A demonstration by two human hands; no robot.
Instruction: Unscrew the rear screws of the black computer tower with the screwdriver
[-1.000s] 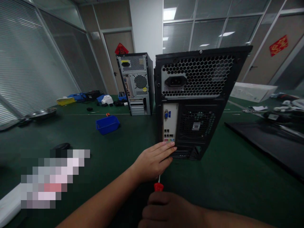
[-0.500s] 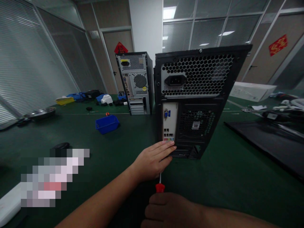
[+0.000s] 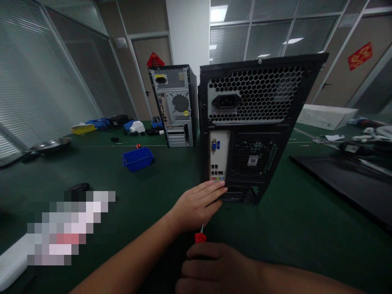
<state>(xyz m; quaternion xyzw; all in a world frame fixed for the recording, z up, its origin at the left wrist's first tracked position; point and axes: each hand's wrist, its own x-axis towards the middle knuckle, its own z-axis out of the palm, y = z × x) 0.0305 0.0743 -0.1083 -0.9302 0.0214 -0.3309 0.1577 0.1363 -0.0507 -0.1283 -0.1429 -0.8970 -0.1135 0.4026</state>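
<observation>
A black computer tower [image 3: 254,122] stands upright on the green table [image 3: 290,228] with its rear panel facing me. My left hand [image 3: 197,204] rests against the bottom left of that panel, fingers stretched out flat and together, just below the port plate [image 3: 218,157]. My right hand [image 3: 217,267] is closed in a fist round a red-handled screwdriver [image 3: 200,237]. The thin shaft of the screwdriver runs up under my left hand, and its tip is hidden there.
A second tower [image 3: 176,107] stands farther back, rear panel also showing. A blue bin [image 3: 137,158] lies left of it, with several small items along the far edge. A flat black panel [image 3: 346,181] lies at the right, a white box [image 3: 326,116] behind it. A blurred patch covers the near left.
My right hand and the screwdriver have shifted slightly left and up toward my left hand. The left hand and the tower have stayed where they were.
</observation>
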